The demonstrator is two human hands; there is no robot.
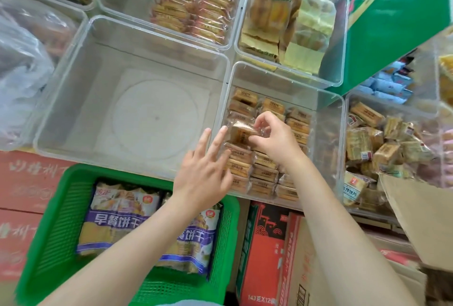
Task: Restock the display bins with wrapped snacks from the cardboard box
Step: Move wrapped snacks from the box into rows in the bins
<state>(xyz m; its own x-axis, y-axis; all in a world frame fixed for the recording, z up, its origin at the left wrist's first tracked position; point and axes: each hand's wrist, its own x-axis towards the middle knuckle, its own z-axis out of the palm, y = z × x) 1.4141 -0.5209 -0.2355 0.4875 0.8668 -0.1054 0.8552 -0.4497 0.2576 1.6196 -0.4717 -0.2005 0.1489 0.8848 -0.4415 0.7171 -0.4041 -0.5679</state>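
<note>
**Right hand pinches a wrapped snack over the stacked bin**

Nearest the camera, two bare forearms reach up and forward from the bottom edge. Under the left forearm sits a green basket (56,219) holding purple-and-white biscuit bags (117,222). Between the forearms and under the right one stand red printed cartons (264,256).

The right hand (277,139) has its fingers and thumb curled round a clear-wrapped snack (241,134), pinching it at the wrapper end and holding it just above the rows of the same brown wrapped snacks (264,170) packed in the clear bin (328,134) below it. The left hand (203,173) is just beside the right one, on its left, with fingers straight and spread; its fingertips (221,132) reach the near end of the held snack at the bin's left wall, though actual contact cannot be told.

Left of the left hand lies a clear empty bin (73,85), touching the stacked bin side by side. Beyond both hands are two more clear bins: one with orange-wrapped biscuits (191,11), one with yellow-green packets (277,16). Right of the right hand, another clear bin holds loosely heaped tan snack packs (372,143), and a flap of a brown cardboard box (416,212) leans over that bin's near corner. Far left of the left hand is a crumpled clear plastic bag (22,67).
</note>
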